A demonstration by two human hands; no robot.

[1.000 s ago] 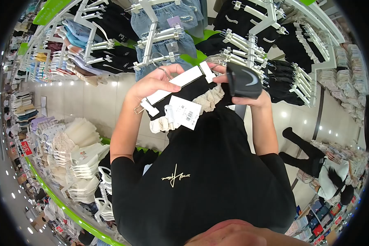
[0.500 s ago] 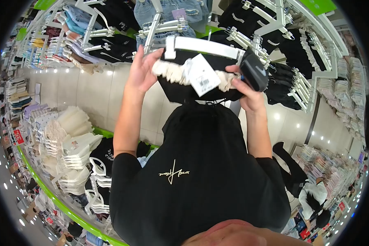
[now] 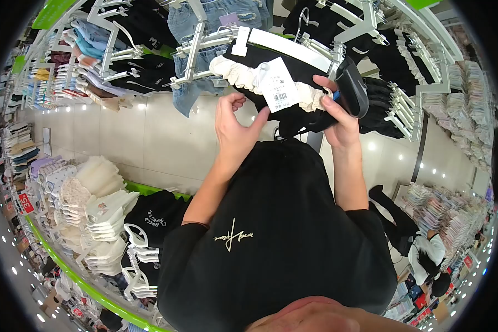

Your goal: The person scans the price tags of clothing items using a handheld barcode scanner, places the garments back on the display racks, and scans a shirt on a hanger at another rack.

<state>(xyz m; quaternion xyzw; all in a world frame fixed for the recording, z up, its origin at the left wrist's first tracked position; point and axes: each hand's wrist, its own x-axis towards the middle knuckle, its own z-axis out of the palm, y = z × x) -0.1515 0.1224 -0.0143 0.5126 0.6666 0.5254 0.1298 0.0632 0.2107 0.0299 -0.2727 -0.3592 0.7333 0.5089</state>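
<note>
My right hand (image 3: 340, 119) grips the right end of a black garment (image 3: 293, 119) with a cream ruffled waistband (image 3: 232, 73), thumb in front. The garment hangs on a white clip hanger (image 3: 290, 48). Over the waistband lies a white price tag (image 3: 278, 88) with a barcode. A glossy black object (image 3: 352, 88) sits against my right hand; its kind is unclear. Below the garment's left part, my left hand (image 3: 239, 124) has curled fingers and its thumb held apart, close to the tag's lower corner. Whether the thumb touches the tag I cannot tell.
White racks ahead carry denim shorts (image 3: 221, 19) and black clothes (image 3: 144, 72) on hangers. Cream tulle garments (image 3: 99, 177) and white hangers (image 3: 141, 252) stand at lower left beside a green-edged display (image 3: 88, 293). Another person (image 3: 426, 254) is at lower right.
My left hand has let go of the garment's left end and moved right and down, near the tag. The garment's left end has risen, while my right hand still grips the other end.
</note>
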